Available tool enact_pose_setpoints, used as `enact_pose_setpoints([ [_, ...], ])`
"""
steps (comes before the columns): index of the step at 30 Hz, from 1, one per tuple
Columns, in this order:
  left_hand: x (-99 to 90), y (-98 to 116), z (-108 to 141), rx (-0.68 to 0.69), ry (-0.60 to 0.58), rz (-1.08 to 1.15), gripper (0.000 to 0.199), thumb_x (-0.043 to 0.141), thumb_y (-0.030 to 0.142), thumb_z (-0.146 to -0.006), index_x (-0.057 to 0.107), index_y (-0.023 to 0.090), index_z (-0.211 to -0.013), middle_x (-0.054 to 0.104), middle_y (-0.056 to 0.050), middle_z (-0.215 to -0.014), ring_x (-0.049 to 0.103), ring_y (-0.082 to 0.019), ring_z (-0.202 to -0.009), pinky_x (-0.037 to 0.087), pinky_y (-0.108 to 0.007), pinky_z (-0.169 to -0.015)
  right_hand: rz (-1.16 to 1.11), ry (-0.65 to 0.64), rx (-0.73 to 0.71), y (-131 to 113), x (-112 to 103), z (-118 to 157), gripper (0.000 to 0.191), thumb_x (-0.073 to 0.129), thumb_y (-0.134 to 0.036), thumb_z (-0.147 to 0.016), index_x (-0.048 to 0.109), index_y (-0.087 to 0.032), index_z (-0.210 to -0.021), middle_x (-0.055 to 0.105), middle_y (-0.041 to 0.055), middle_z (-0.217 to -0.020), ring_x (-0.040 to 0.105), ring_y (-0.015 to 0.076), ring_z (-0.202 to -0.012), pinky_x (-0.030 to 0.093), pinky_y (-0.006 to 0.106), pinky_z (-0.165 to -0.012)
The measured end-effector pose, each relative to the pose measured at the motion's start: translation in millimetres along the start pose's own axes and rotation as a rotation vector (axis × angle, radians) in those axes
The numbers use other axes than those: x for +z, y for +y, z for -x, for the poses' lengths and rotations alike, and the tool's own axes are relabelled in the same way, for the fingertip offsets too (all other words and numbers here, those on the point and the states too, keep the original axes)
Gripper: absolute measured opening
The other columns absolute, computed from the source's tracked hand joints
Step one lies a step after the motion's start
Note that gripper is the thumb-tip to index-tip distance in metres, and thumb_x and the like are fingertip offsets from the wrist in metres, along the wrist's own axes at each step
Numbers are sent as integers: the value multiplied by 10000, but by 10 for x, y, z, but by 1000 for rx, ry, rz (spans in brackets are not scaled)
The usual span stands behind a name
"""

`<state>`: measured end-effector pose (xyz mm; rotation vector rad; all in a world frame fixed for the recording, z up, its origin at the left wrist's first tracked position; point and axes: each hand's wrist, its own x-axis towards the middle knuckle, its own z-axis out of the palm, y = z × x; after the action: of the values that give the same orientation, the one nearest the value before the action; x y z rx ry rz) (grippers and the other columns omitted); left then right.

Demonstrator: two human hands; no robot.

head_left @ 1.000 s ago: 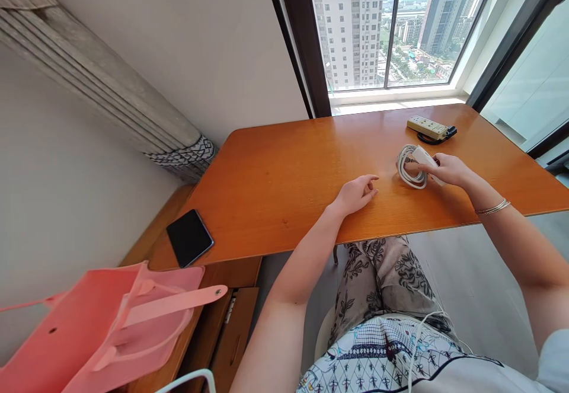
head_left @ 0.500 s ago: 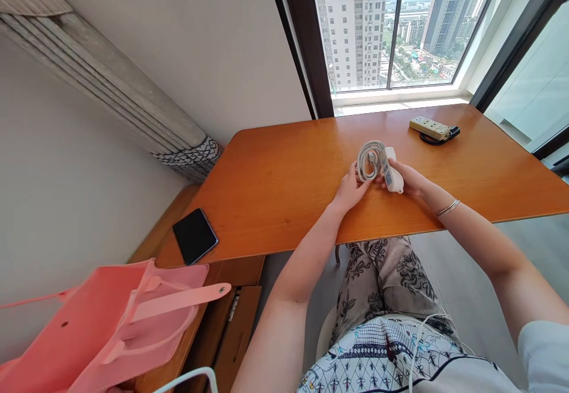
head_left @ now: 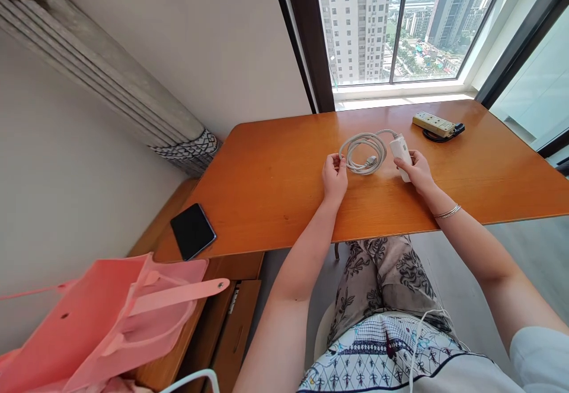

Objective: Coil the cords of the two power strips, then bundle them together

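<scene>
A white power strip [head_left: 400, 155] is in my right hand [head_left: 416, 171], whose fingers wrap round its side. From its far end a white cord [head_left: 357, 171] runs left into loose coils, with the plug [head_left: 370, 160] lying inside them. My left hand [head_left: 335, 175] pinches the left side of the coils between thumb and fingers. Both hands are above the front half of the wooden table [head_left: 275, 185]. Beyond my right hand lies a second, yellowish power strip [head_left: 433, 124] with a black cord [head_left: 444, 136] bundled beside it.
A black-screened tablet [head_left: 192, 231] rests at the table's left front corner. Below it, at the left, a pink bag [head_left: 111, 316] stands open beside wooden drawers [head_left: 237, 322]. A window [head_left: 395, 31] is behind the table, and a tied curtain [head_left: 133, 96] hangs at the left.
My hands have moved apart, the left one leftward with the cord. The coils have loosened and spread. The white power strip has shifted right and turned, its socket face no longer showing as before.
</scene>
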<state>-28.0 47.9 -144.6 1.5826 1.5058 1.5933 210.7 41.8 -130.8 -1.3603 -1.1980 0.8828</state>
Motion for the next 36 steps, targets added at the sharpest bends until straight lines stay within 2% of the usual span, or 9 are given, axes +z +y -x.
enact_pose_setpoints([
  [6,-45,40,9,131,218,38,202,518,405,-994,568,209,-995,667,-76,-1003,655,-169,-949,524,-302,-870,89,87,-34,48,10,-52,672,820,-587,-570,549,-214,-1059,704,94,-1104,652,264,-1027,524,407,-888],
  [10,-51,40,-30,172,323,299,308,475,525,-1002,501,218,-1001,590,-22,-860,625,-133,-780,524,-279,-789,98,116,-43,50,-17,-73,688,822,-574,-564,537,-213,-1075,707,95,-1092,656,265,-1013,522,413,-897],
  [14,-100,94,-75,197,436,471,376,511,605,-965,439,236,-959,464,35,-783,468,-86,-588,454,-238,-606,146,130,-64,39,-42,-86,689,815,-569,-581,535,-219,-1103,709,98,-1102,657,270,-1011,523,420,-901],
  [17,-177,175,-118,163,523,544,392,520,622,-948,400,249,-937,393,54,-757,372,-76,-552,375,-224,-543,206,155,-79,41,-55,-96,666,808,-562,-591,548,-224,-1103,710,94,-1110,654,270,-1018,516,422,-917],
  [20,-304,287,-182,167,577,583,377,502,607,-959,398,246,-922,354,57,-733,335,-80,-553,348,-230,-555,242,158,-95,35,-66,-88,654,802,-546,-605,562,-226,-1122,713,87,-1119,661,260,-1011,517,413,-915],
  [25,-651,512,-351,274,692,616,378,489,604,-976,420,241,-899,327,49,-729,324,-96,-562,361,-250,-595,363,96,-134,-44,-76,-4,631,800,-553,-634,604,-240,-1146,733,87,-1126,672,280,-988,523,423,-867],
  [29,-878,674,-520,356,828,719,308,367,460,-1054,351,237,-842,267,45,-727,274,-100,-554,349,-243,-604,491,-47,-208,-92,-79,56,587,802,-530,-652,638,-259,-1146,745,73,-1111,675,288,-958,524,417,-829],
  [32,-859,773,-559,358,826,704,278,280,378,-1078,322,239,-840,261,41,-720,284,-105,-555,368,-244,-619,517,-217,-256,-87,-78,79,591,807,-504,-658,651,-254,-1170,749,58,-1050,675,268,-910,525,392,-808],
  [36,-693,844,-450,472,682,561,354,420,560,-1022,390,250,-855,336,38,-713,370,-118,-587,447,-275,-669,493,-306,-303,-84,-102,90,617,802,-496,-668,648,-239,-1208,741,63,-1069,672,265,-930,525,380,-824],
])
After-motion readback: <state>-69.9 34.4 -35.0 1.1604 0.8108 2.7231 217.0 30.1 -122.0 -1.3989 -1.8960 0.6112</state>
